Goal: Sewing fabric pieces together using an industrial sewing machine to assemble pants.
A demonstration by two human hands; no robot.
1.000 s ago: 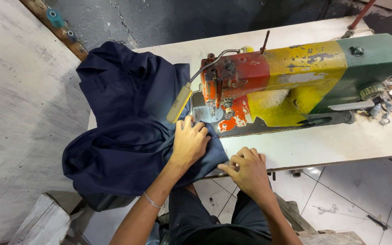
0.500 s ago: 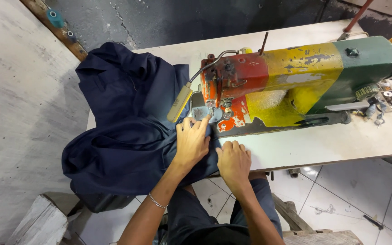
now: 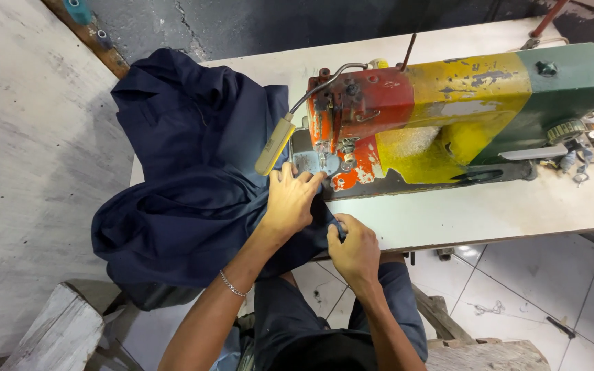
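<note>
Navy-blue cloth (image 3: 187, 192) fills the left half of the frame, heaped in folds over the left end of a pale sewing table (image 3: 517, 206) and spilling off its near edge; one corner of it runs right, under the head of an old sewing machine (image 3: 448, 113) painted red, yellow and green, which lies across the upper right of the frame. The left hand (image 3: 290, 199), at the centre of the frame, lies flat and open on the cloth, fingers spread and pointing up toward the needle area, fingertips just beside the metal plate there; a thin chain bracelet (image 3: 230, 283) circles that wrist lower down. The right hand (image 3: 353, 249), just below and to the right of the left, is closed, pinching the cloth's edge between thumb and fingers at the table's near edge. A small cream-coloured lamp (image 3: 273, 145) on a bent metal arm hangs beside the machine head, above the left hand. White floor tiles (image 3: 551, 295) show in the lower right; a worn wooden stool (image 3: 56, 336) sits in the lower left corner.
</note>
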